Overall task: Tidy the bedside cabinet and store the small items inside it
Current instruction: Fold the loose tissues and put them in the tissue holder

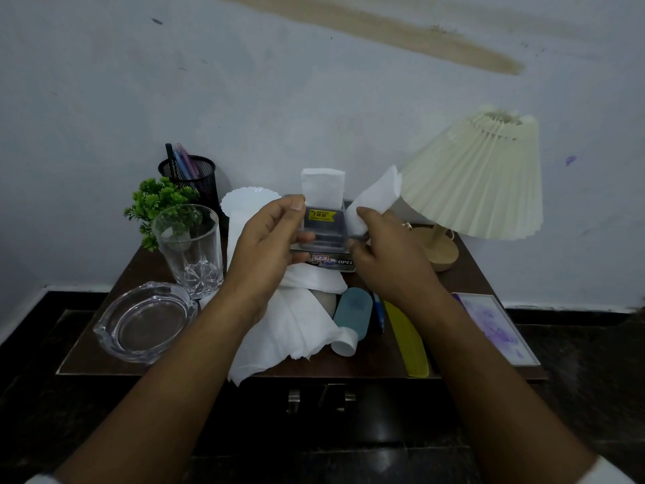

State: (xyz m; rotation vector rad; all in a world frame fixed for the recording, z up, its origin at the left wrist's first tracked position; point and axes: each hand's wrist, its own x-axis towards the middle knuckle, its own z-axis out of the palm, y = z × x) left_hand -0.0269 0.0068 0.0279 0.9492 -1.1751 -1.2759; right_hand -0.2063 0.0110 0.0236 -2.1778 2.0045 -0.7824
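Above the dark wooden bedside cabinet [104,347], my left hand [268,235] grips a small clear plastic box [323,227] with a yellow price sticker; a folded white tissue [323,188] stands up out of it. My right hand [384,246] pinches another white tissue [375,197] at the box's right side. Loose white tissues [289,326] lie crumpled on the cabinet under my hands. Beside them lie a blue tube with a white cap [350,317], a blue pen [378,310] and a yellow comb [410,338].
On the left stand a drinking glass [190,249], a glass ashtray [145,321], a small green plant [157,200], a mesh pen holder [188,174] and a white plate [244,202]. A pleated lamp [478,179] and a framed picture [495,326] are on the right. Two cabinet door handles [321,401] show below.
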